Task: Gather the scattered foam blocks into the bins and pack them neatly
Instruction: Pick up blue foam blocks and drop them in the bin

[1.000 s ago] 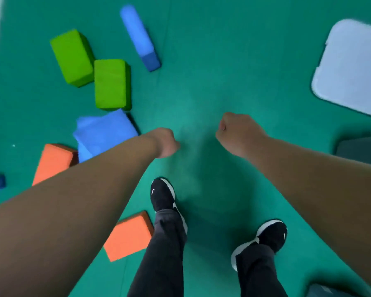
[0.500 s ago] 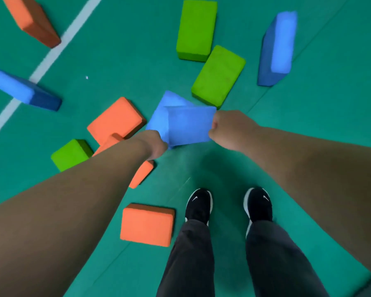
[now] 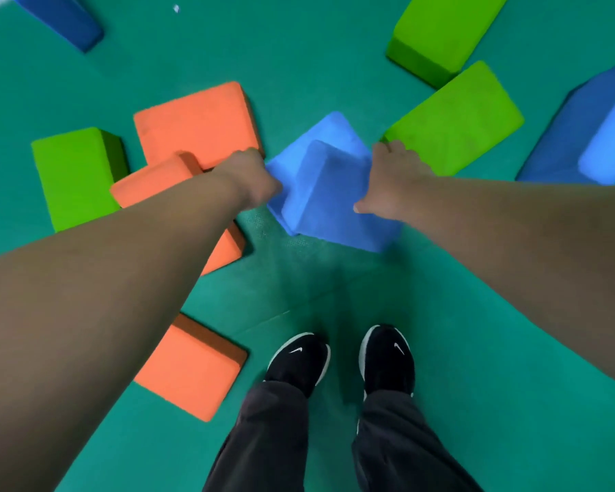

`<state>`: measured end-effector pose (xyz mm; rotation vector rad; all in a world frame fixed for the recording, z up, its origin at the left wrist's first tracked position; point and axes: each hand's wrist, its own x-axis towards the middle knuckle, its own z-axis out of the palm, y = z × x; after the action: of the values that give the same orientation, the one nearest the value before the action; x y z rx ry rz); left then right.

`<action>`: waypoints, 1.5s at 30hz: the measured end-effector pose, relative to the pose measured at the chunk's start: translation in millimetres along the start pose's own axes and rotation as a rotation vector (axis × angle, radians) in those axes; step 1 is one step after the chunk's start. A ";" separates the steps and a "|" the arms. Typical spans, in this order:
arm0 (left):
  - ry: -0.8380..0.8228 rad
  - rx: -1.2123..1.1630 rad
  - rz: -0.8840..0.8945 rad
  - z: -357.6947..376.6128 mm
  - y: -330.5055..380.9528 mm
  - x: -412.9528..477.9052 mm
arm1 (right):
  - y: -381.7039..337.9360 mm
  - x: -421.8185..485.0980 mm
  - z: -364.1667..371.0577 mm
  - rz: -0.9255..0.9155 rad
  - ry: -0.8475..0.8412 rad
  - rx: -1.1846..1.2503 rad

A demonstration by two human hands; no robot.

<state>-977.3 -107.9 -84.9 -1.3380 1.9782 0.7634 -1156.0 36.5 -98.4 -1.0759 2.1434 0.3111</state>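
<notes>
The view is being filled by the green floor mat [image 3: 476, 314], across which foam blocks are still being left scattered: a large blue block [image 3: 583, 136] at the right edge, two green blocks [image 3: 455, 118] just beside each other at the upper right, a third green block [image 3: 75, 175] at the left, three orange blocks [image 3: 196, 126] down the left side, and a dark blue block [image 3: 61, 19] at the top left. At the centre a top blue block [image 3: 331, 197] is being borne askew on a lower blue block [image 3: 320, 133], just ahead of two black shoes [image 3: 299, 360]. The top one is being clamped from both sides. The right hand [image 3: 395, 182] is being wrapped over its right side, fingers past the far edge and thumb [image 3: 361, 207] at the near one. The left hand [image 3: 253, 179] is being pressed to its left side, though whether those fingers are being hooked round it cannot be told. A white speck [image 3: 176, 8] is being shown far off. A second ago both hands were being held as empty fists over bare mat, with a white lid and grey bin edges at the right. Half a second ago they were only being brought to this block. Now the view is being lowered closer and the hold is being seated, which is being judged as the start of a lift. No bin is being shown now, so a turn back towards them is being judged necessary.
</notes>
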 end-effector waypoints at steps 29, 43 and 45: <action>0.046 0.162 -0.017 55.4 49.9 -63.0 | 98.0 -144.0 40.6 0.221 -0.143 0.232; -0.059 0.465 0.424 61.5 193.2 -261.7 | 173.5 -406.1 57.2 0.900 -0.037 0.756; -0.065 0.534 0.486 89.8 218.2 -293.4 | 188.4 -435.6 86.4 0.982 -0.014 0.861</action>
<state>-1081.4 199.1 106.7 -0.5243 2.2663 0.4212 -1084.3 460.3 120.5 0.4829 2.2647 -0.1830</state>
